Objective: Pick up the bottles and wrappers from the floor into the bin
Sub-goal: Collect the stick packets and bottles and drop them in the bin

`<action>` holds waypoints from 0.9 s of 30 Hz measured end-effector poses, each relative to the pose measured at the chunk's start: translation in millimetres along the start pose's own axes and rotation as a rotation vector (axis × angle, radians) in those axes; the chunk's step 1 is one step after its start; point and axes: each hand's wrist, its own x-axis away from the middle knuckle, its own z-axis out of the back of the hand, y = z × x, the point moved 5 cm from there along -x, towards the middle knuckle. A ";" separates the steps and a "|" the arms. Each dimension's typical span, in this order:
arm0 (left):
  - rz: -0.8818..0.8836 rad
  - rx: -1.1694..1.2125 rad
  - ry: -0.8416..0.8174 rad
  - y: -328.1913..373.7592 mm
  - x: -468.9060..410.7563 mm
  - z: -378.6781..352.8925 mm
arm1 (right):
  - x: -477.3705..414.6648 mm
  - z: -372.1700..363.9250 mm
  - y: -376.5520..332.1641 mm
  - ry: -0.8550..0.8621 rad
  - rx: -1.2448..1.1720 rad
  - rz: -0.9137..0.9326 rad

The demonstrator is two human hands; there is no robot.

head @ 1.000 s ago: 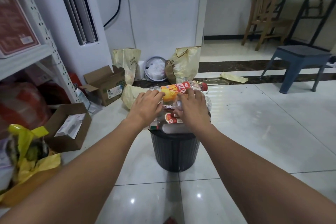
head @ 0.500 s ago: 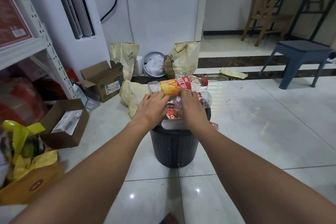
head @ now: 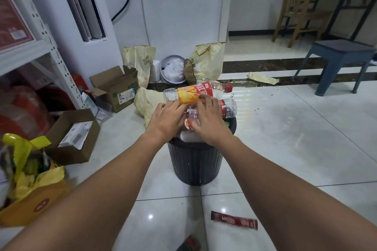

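A black ribbed bin [head: 194, 163] stands on the tiled floor, heaped above its rim with plastic bottles. On top lies a clear bottle with an orange and red label [head: 195, 92], red cap to the right. A second bottle with a red label [head: 228, 108] lies just behind my right hand. My left hand [head: 166, 120] and my right hand [head: 207, 121] both press flat on the pile, fingertips touching the orange-label bottle. A dark red wrapper [head: 234, 220] lies on the floor in front of the bin. Another red wrapper [head: 190, 243] shows at the bottom edge.
Yellow bags [head: 205, 62] and a white bucket [head: 173, 69] lean on the far wall, with a yellow wrapper [head: 263, 78] on the dark floor strip. Open cardboard boxes [head: 75, 138] and a metal shelf [head: 47, 47] fill the left. A blue stool [head: 338, 61] stands right.
The view has pulled back and tilted down, bringing the red wrappers on the near floor into sight. Both hands stay pressed on the bottles atop the bin.
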 end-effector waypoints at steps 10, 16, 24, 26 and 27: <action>-0.016 -0.053 0.015 4.7 -2.2 6.5 | 19.4 1.3 11.2 -0.018 0.148 -0.017; -0.030 -0.056 0.035 10.1 -5.6 7.3 | 27.5 -4.7 29.3 -0.054 0.068 -0.130; -0.060 -0.058 0.043 16.1 -8.1 1.9 | 31.5 -1.1 56.6 -0.028 -0.113 -0.339; -0.069 -0.053 0.039 19.0 -9.3 0.5 | 27.6 1.9 60.7 -0.032 -0.096 -0.362; -0.072 -0.047 0.038 20.8 -10.1 -0.2 | 26.0 4.1 61.7 -0.029 -0.044 -0.362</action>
